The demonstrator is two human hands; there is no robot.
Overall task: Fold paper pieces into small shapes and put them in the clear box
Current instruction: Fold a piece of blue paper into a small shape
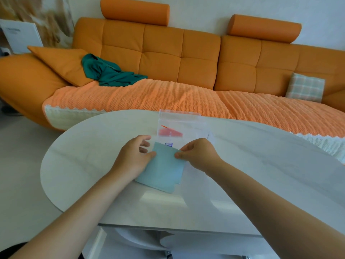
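Two bare forearms [78,212] are shown reaching in from the lower edge over a pale oval table [89,165]. A light-blue paper [162,171] is held between the hands, just in front of the clear box [183,120], with its lower part apparently resting on the table. Its upper left edge is pinched by the left hand [134,156], thumb on top and fingers curled behind. Its upper right corner is pinched between thumb and fingertips of the right hand [197,153]. A second layer is visible at the lower right corner, so at least one fold is judged made. A red shape [169,132] is seen inside the box. The paper is judged light, thin and limp, and easily creased or torn. It is best taken by corners and edges with a gentle pinch, and creases are best pressed against the table.
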